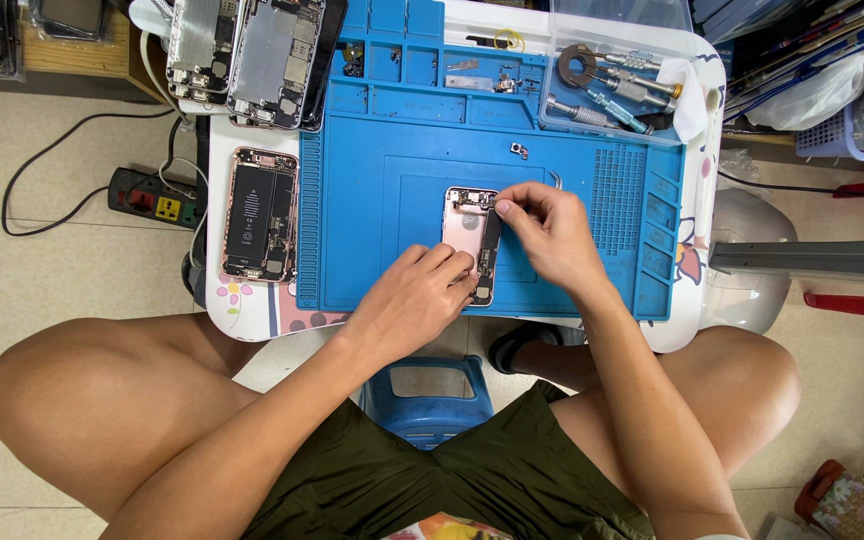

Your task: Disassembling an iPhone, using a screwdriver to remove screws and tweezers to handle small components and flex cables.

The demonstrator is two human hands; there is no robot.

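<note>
Lying face-up and opened under both hands, the pink phone shell point(470, 240) rests on the blue mat point(372, 200), its board strip exposed along the side nearer the right hand. The left hand point(414, 300) lies flat-curled over the shell's near end, fingertips pressing it down. The right hand point(549, 232) pinches thumb against forefinger at the shell's far corner; whether a part or a fine tool sits in the pinch cannot be told.

Just beyond the right hand lie tweezers point(556, 180) and a small loose part point(520, 150) on the mat. Farther out, a clear tray point(614, 90) holds screwdrivers. Well to the left of the left hand, a second opened phone point(260, 214) shows its battery, and two more stripped chassis point(244, 52) sit beyond it at the bench point(692, 320) corner.

Likely hazards, by judgement: a sideways tug from the pinch could tear a flex cable or connector; if the left hand eases off, the shell may skate on the mat; a tiny screw or the loose part could be flicked off the mat's edge to the floor; a sleeve or wrist sweep could knock the tweezers away.
</note>
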